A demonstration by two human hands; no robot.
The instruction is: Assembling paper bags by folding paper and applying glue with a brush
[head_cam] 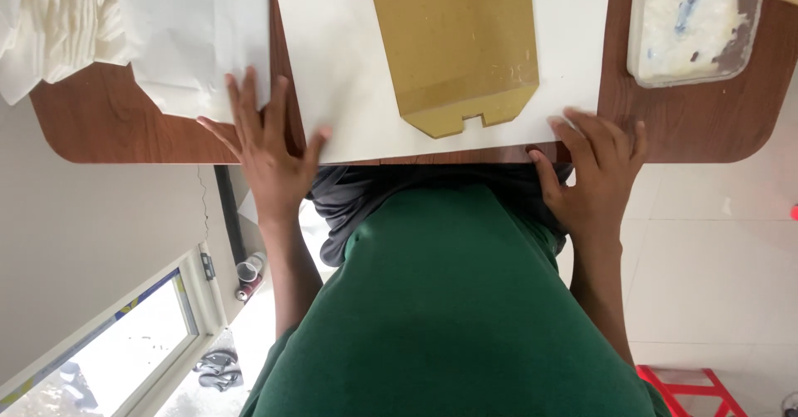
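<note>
Both hands' spread fingers (249, 101) press white sheet (332, 59).

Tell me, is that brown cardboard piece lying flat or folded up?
Flat: the brown cardboard piece lies spread on the white sheet, no raised flaps visible.

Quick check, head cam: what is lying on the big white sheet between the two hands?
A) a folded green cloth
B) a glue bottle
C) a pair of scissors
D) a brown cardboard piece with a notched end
D: a brown cardboard piece with a notched end lies on the white sheet, with the left hand and right hand at the sheet's near edge.
</note>
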